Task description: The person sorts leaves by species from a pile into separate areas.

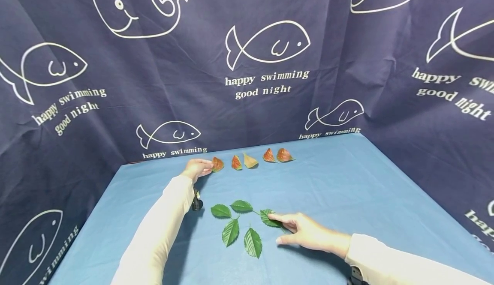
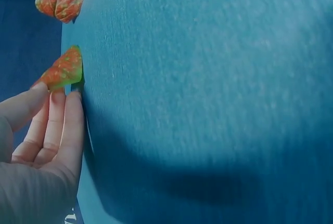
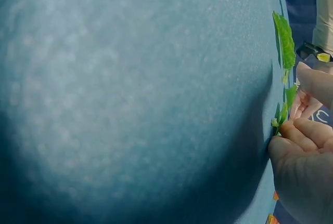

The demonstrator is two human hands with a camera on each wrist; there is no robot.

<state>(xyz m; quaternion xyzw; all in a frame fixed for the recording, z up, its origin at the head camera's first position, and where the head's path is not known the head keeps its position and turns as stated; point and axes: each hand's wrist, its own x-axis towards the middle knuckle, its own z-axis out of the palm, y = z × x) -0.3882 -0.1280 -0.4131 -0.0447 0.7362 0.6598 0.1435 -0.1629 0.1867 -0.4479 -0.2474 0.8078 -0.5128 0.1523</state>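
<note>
Head view: a navy fish-print backdrop [image 1: 266,118] rises behind a blue table [image 1: 328,186]. The right hand [image 1: 306,232], fingers extended and thumb apart, touches the rightmost green leaf [image 1: 265,216], near four other green leaves [image 1: 230,232]. The left hand [image 1: 197,168] pinches a reddish leaf [image 1: 218,164], leftmost in the far row, beside four red-to-yellow leaves [image 1: 251,161].

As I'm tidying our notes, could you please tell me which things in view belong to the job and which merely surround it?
Job, apparently:
reddish-brown leaf pinched by left hand
green leaf touched by right hand
four other green leaves
four other red or tan leaves

Surroundings:
blue tabletop
printed backdrop
</note>
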